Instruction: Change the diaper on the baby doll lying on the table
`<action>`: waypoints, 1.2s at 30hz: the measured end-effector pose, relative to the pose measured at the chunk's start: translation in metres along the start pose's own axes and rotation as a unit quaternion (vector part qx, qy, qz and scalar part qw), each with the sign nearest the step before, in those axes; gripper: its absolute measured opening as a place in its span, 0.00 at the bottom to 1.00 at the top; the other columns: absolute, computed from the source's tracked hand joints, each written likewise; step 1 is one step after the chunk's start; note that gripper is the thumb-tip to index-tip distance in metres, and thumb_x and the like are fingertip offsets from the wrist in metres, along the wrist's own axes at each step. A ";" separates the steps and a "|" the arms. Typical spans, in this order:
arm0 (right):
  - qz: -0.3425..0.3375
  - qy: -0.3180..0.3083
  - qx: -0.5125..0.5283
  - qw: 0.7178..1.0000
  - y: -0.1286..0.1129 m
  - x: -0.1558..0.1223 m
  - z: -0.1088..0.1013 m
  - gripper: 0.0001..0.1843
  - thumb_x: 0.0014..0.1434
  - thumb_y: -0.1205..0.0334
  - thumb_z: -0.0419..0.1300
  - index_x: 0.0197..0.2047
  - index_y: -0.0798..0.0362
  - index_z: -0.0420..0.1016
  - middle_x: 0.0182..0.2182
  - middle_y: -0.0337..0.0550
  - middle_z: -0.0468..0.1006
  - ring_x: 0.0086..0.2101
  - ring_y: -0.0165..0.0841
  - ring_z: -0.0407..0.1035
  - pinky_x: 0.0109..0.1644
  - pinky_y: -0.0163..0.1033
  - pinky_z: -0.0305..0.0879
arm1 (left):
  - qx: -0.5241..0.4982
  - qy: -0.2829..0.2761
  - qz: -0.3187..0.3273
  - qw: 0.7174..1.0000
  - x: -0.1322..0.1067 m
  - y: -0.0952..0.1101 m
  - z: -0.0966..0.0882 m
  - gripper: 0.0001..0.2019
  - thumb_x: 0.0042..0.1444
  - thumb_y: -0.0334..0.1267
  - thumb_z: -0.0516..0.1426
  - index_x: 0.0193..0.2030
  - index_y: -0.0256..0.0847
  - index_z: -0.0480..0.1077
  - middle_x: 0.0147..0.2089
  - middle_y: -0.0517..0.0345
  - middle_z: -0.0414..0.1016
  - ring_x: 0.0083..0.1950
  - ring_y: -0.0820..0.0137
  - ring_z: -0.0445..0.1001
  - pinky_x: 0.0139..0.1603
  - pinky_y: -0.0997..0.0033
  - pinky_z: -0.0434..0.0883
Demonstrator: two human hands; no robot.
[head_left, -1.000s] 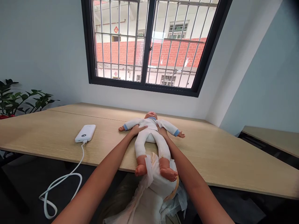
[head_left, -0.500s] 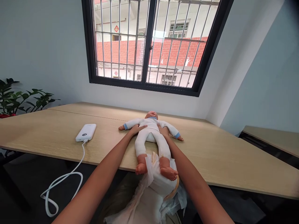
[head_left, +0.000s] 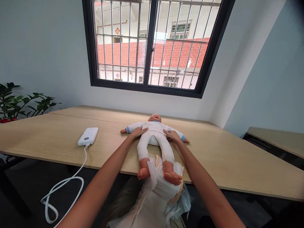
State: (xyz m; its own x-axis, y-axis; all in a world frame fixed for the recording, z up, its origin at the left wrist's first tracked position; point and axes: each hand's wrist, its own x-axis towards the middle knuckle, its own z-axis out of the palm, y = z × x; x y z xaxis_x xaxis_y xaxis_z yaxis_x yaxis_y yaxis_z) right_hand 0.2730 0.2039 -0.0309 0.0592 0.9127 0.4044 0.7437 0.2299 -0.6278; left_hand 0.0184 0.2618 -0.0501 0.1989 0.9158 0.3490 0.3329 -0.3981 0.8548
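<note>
A baby doll [head_left: 154, 136] in a white long-sleeved suit with blue cuffs lies on its back on the wooden table [head_left: 213, 155], its bare feet toward me. My left hand [head_left: 138, 132] lies flat on the doll's side below its arm. My right hand [head_left: 171, 136] presses over the doll's other arm, near the chest. Under the doll's legs, a white disposable diaper [head_left: 154, 193] hangs over the table's front edge, with a yellowish strip along its side. Neither hand grips the diaper.
A white power bank [head_left: 87, 136] lies left of the doll, its white cable [head_left: 64, 186] dangling over the table edge. A green potted plant [head_left: 23, 103] stands far left. A barred window [head_left: 149, 44] fills the wall behind. Another table corner [head_left: 273, 136] sits at right.
My right hand has slid outward and now lies over the doll's arm, which sits lower against the body. The diaper has shifted slightly. My left hand stays on the doll.
</note>
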 end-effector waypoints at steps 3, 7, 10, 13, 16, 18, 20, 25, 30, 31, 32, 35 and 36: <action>0.035 -0.078 0.053 0.995 0.011 -0.006 -0.011 0.22 0.60 0.45 0.60 0.41 0.59 0.77 0.26 0.49 0.78 0.32 0.38 0.73 0.37 0.40 0.70 | 0.030 -0.040 -0.021 0.999 -0.007 0.007 -0.012 0.20 0.40 0.55 0.65 0.25 0.41 0.67 0.24 0.58 0.68 0.31 0.63 0.70 0.32 0.67 0.65; -0.017 -0.132 0.104 0.986 0.019 -0.022 -0.013 0.32 0.58 0.48 0.61 0.60 0.57 0.66 0.36 0.46 0.79 0.37 0.35 0.72 0.42 0.39 0.69 | -0.029 -0.097 0.019 0.995 -0.016 0.012 -0.024 0.25 0.39 0.51 0.67 0.43 0.42 0.70 0.38 0.56 0.71 0.40 0.64 0.70 0.37 0.68 0.67; -0.042 -0.112 0.108 0.987 0.019 -0.028 -0.005 0.29 0.58 0.51 0.62 0.59 0.57 0.68 0.43 0.50 0.77 0.41 0.36 0.72 0.47 0.40 0.68 | -0.031 -0.122 0.029 0.992 -0.017 0.010 -0.024 0.24 0.41 0.50 0.66 0.44 0.42 0.71 0.39 0.57 0.69 0.40 0.67 0.69 0.38 0.70 0.66; -0.041 -0.069 0.089 0.993 0.019 -0.028 0.004 0.27 0.58 0.51 0.61 0.56 0.58 0.70 0.40 0.51 0.77 0.40 0.38 0.71 0.46 0.42 0.68 | -0.021 -0.108 0.036 0.993 -0.014 0.004 -0.020 0.20 0.42 0.50 0.65 0.39 0.41 0.70 0.33 0.61 0.64 0.34 0.71 0.65 0.33 0.72 0.62; -0.050 -0.035 0.055 0.997 0.021 -0.025 0.011 0.26 0.57 0.51 0.61 0.55 0.58 0.71 0.38 0.49 0.78 0.39 0.38 0.71 0.46 0.42 0.68 | -0.002 -0.086 0.059 0.995 -0.009 -0.004 -0.013 0.16 0.42 0.48 0.64 0.33 0.40 0.68 0.30 0.63 0.62 0.31 0.72 0.62 0.31 0.73 0.60; -0.053 -0.022 0.043 0.997 0.023 -0.023 0.014 0.26 0.57 0.50 0.61 0.55 0.57 0.72 0.38 0.48 0.78 0.38 0.38 0.72 0.46 0.43 0.68 | 0.010 -0.072 0.072 0.995 -0.007 -0.007 -0.009 0.15 0.43 0.47 0.64 0.31 0.40 0.67 0.29 0.63 0.62 0.30 0.72 0.62 0.31 0.74 0.59; -0.050 -0.019 0.040 0.998 0.025 -0.020 0.016 0.27 0.57 0.50 0.60 0.55 0.57 0.72 0.38 0.49 0.79 0.38 0.39 0.72 0.46 0.44 0.68 | 0.013 -0.057 0.073 0.996 -0.007 -0.008 -0.006 0.14 0.43 0.47 0.63 0.30 0.40 0.66 0.28 0.64 0.62 0.30 0.72 0.62 0.31 0.74 0.59; -0.039 -0.019 0.034 0.998 0.030 -0.017 0.019 0.27 0.58 0.50 0.60 0.57 0.57 0.71 0.38 0.50 0.80 0.39 0.40 0.73 0.45 0.45 0.69 | 0.011 -0.019 0.069 0.997 -0.012 -0.005 0.000 0.12 0.45 0.44 0.62 0.29 0.40 0.66 0.28 0.63 0.63 0.30 0.72 0.62 0.31 0.74 0.58; -0.035 -0.017 0.020 0.999 0.033 -0.015 0.022 0.26 0.59 0.51 0.59 0.56 0.57 0.71 0.42 0.53 0.80 0.40 0.40 0.75 0.47 0.45 0.69 | 0.032 0.010 0.081 0.996 -0.013 -0.005 0.004 0.10 0.48 0.42 0.62 0.29 0.39 0.67 0.30 0.61 0.64 0.33 0.70 0.64 0.33 0.72 0.59; -0.036 -0.017 0.014 0.999 0.033 -0.015 0.022 0.25 0.60 0.52 0.59 0.55 0.57 0.72 0.43 0.53 0.80 0.40 0.40 0.75 0.47 0.45 0.69 | 0.037 0.015 0.085 0.996 -0.013 -0.006 0.005 0.10 0.48 0.41 0.62 0.29 0.39 0.67 0.30 0.60 0.65 0.33 0.70 0.64 0.34 0.72 0.60; -0.037 -0.015 0.007 0.999 0.033 -0.014 0.023 0.23 0.60 0.52 0.59 0.54 0.58 0.72 0.45 0.54 0.80 0.41 0.41 0.75 0.48 0.44 0.69 | 0.041 0.016 0.088 0.995 -0.012 -0.006 0.005 0.09 0.48 0.40 0.62 0.29 0.39 0.67 0.30 0.60 0.65 0.33 0.70 0.64 0.34 0.72 0.60; -0.028 -0.008 -0.017 0.999 0.031 -0.015 0.023 0.20 0.61 0.53 0.59 0.50 0.59 0.73 0.46 0.56 0.79 0.42 0.42 0.75 0.48 0.44 0.68 | 0.042 0.004 0.097 0.994 -0.011 -0.007 0.006 0.08 0.49 0.37 0.61 0.27 0.38 0.66 0.27 0.62 0.62 0.30 0.72 0.61 0.32 0.72 0.58; -0.023 -0.006 -0.026 0.999 0.030 -0.015 0.023 0.19 0.61 0.54 0.59 0.49 0.59 0.73 0.46 0.57 0.79 0.42 0.42 0.75 0.47 0.43 0.68 | 0.040 -0.001 0.099 0.994 -0.011 -0.007 0.006 0.08 0.49 0.37 0.61 0.27 0.39 0.66 0.26 0.63 0.62 0.29 0.72 0.60 0.31 0.73 0.58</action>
State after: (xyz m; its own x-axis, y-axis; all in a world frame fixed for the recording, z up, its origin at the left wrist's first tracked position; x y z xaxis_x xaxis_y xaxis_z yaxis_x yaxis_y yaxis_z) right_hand 0.2788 0.2046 -0.0711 0.0165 0.9060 0.4229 0.7789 0.2536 -0.5736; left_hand 0.0196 0.2544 -0.0622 0.2697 0.8193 0.5059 0.3594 -0.5730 0.7365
